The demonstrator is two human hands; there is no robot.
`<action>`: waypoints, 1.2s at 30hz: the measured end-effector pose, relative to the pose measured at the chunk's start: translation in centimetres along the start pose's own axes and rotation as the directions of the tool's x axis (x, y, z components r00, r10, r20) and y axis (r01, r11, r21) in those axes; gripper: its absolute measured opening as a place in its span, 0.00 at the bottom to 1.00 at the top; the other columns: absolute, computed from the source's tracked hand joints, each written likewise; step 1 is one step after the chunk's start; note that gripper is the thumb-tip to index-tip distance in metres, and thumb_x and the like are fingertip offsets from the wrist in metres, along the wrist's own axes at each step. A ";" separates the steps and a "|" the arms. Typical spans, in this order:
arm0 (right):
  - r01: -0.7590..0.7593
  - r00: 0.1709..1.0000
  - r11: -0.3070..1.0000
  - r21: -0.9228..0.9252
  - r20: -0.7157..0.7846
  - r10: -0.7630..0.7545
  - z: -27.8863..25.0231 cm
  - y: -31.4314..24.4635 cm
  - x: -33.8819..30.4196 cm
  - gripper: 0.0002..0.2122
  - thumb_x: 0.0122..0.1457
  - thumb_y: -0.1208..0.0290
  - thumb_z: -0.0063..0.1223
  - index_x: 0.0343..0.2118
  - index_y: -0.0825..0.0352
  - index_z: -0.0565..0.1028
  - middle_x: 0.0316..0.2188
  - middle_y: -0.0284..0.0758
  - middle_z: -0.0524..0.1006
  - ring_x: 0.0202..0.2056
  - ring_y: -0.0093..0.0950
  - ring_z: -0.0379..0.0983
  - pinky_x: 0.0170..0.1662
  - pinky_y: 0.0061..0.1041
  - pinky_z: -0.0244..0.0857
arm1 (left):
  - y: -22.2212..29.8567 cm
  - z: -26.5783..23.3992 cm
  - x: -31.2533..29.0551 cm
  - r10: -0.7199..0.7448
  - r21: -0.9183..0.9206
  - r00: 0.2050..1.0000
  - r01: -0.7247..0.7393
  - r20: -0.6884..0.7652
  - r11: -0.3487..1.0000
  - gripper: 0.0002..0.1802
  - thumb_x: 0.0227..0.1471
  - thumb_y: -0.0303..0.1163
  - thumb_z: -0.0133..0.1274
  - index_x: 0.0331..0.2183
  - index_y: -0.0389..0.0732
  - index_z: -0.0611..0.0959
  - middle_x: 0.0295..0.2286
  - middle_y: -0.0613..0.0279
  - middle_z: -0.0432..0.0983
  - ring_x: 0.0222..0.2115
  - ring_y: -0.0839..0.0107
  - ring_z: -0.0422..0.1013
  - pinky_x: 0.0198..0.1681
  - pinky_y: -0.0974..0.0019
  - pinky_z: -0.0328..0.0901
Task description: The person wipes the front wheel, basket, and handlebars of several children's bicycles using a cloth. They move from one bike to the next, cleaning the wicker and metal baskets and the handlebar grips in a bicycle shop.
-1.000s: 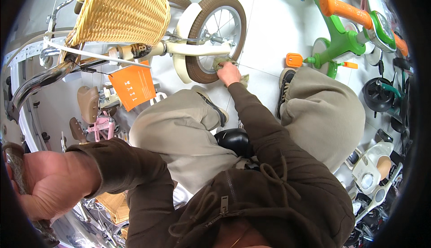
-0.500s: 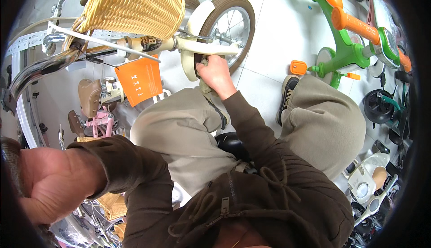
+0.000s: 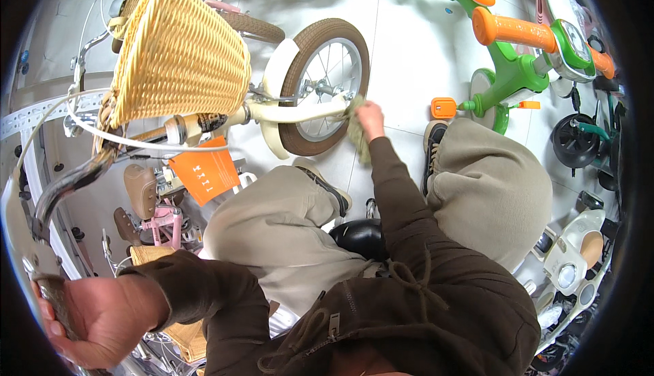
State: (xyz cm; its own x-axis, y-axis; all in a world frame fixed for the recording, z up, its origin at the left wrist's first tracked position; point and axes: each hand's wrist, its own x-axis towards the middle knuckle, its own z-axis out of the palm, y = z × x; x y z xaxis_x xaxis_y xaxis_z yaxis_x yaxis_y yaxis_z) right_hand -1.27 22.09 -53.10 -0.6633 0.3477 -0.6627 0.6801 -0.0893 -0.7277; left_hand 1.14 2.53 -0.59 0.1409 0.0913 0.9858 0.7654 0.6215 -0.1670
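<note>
A cream children's bicycle with a wicker basket (image 3: 184, 52) stands to the left, its front wheel (image 3: 293, 80) pointing away from the handlebar (image 3: 71, 182). At the lower left my left hand (image 3: 112, 318) is closed round the brown handlebar grip (image 3: 56, 298). My right hand (image 3: 370, 120) holds a greenish-grey cloth (image 3: 357, 134) at the end of the cream fork (image 3: 306, 112), beside the tyre's right side. Part of the cloth hangs below the fingers. A cream mudguard (image 3: 276, 69) curves over the tyre. An orange tag (image 3: 204, 175) hangs beneath the bicycle's frame.
To the right stands a green children's trike (image 3: 511, 80) with orange grips, its orange pedal (image 3: 443, 108) near my shoe. A black rounded object (image 3: 361, 238) is between my legs. Pink bicycle parts (image 3: 163, 223) and a brown saddle (image 3: 140, 191) lie beyond my left knee.
My right hand has moved right with the cloth, from the lower part of the mudguard and tyre to the fork's end. The bicycle appears lower and further left in view.
</note>
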 end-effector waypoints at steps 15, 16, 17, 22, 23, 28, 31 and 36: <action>0.398 0.902 0.864 0.309 -0.305 -0.306 1.9 -8.7 6.8 0.14 0.48 0.79 0.42 0.40 0.67 0.70 0.42 0.47 0.71 0.44 0.45 0.67 0.45 0.35 0.61 | 1.1 0.5 -0.1 0.002 -0.027 0.998 -0.004 -0.069 1.000 0.10 0.42 0.27 0.50 0.18 0.32 0.81 0.15 0.57 0.75 0.20 0.66 0.73 0.34 0.57 0.67; 0.422 0.887 0.878 0.228 -0.303 -0.347 1.5 -9.8 5.5 0.15 0.47 0.79 0.43 0.41 0.66 0.70 0.41 0.46 0.71 0.43 0.45 0.67 0.44 0.35 0.61 | 1.1 0.3 -0.1 0.043 0.023 0.998 -0.041 -0.054 0.999 0.10 0.43 0.28 0.50 0.18 0.32 0.81 0.15 0.58 0.75 0.20 0.66 0.73 0.33 0.57 0.67; 0.484 0.851 0.865 0.135 -0.305 -0.428 1.2 -10.9 4.1 0.16 0.46 0.79 0.44 0.41 0.65 0.70 0.40 0.46 0.72 0.42 0.44 0.68 0.44 0.35 0.61 | 1.0 0.3 -0.1 0.024 0.003 0.998 -0.024 -0.060 1.000 0.11 0.43 0.28 0.50 0.18 0.32 0.81 0.15 0.58 0.75 0.20 0.66 0.73 0.33 0.57 0.67; 0.673 0.740 0.736 0.074 -0.083 -0.667 -1.1 -15.2 -3.7 0.15 0.42 0.78 0.49 0.36 0.63 0.74 0.32 0.42 0.75 0.36 0.40 0.71 0.41 0.33 0.63 | 0.4 -0.3 -0.1 -0.059 -0.100 0.998 0.055 -0.033 0.993 0.12 0.44 0.29 0.49 0.17 0.32 0.80 0.14 0.58 0.74 0.19 0.66 0.73 0.33 0.59 0.66; 0.623 0.777 0.765 0.163 -0.013 -0.630 -1.9 -15.8 -5.0 0.14 0.40 0.78 0.49 0.34 0.63 0.75 0.32 0.40 0.75 0.34 0.39 0.71 0.38 0.33 0.65 | 0.3 -0.4 -0.1 -0.046 -0.034 0.999 0.045 -0.016 0.998 0.18 0.49 0.40 0.50 0.18 0.36 0.81 0.16 0.60 0.74 0.20 0.67 0.72 0.33 0.61 0.66; 0.892 0.408 0.438 -0.108 -0.221 -0.886 -3.6 -20.5 -6.1 0.16 0.45 0.73 0.49 0.40 0.57 0.74 0.33 0.38 0.74 0.36 0.40 0.70 0.38 0.34 0.64 | -0.5 -2.3 -0.3 0.064 -0.207 0.990 -0.037 0.128 0.978 0.41 0.37 0.78 0.34 0.23 0.48 0.76 0.21 0.67 0.73 0.25 0.69 0.70 0.36 0.63 0.64; 0.790 0.524 0.484 -0.376 0.007 -0.851 -2.7 -22.3 -5.7 0.12 0.51 0.64 0.48 0.39 0.55 0.75 0.35 0.37 0.75 0.40 0.40 0.69 0.41 0.37 0.64 | -0.3 -4.2 -1.8 0.009 -0.471 0.989 0.064 0.150 0.880 0.39 0.30 0.69 0.57 0.33 0.42 0.78 0.27 0.64 0.71 0.34 0.62 0.67 0.47 0.55 0.58; 0.658 0.655 0.508 -0.557 0.091 -0.750 -2.6 -22.0 -6.5 0.12 0.53 0.58 0.47 0.36 0.56 0.76 0.35 0.38 0.75 0.39 0.45 0.68 0.41 0.40 0.64 | -1.6 -6.9 -3.2 -0.096 -0.695 0.976 0.206 0.195 0.689 0.45 0.16 0.78 0.54 0.29 0.50 0.74 0.26 0.71 0.68 0.32 0.67 0.64 0.49 0.57 0.55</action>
State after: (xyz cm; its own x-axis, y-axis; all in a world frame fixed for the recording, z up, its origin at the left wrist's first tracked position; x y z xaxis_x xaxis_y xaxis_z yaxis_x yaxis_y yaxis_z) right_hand -11.14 24.26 -32.28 -0.9730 0.2103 0.0952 0.0828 0.7029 -0.7064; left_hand 3.84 -4.10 -3.60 -0.0581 0.1808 0.9818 0.9927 -0.0937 0.0760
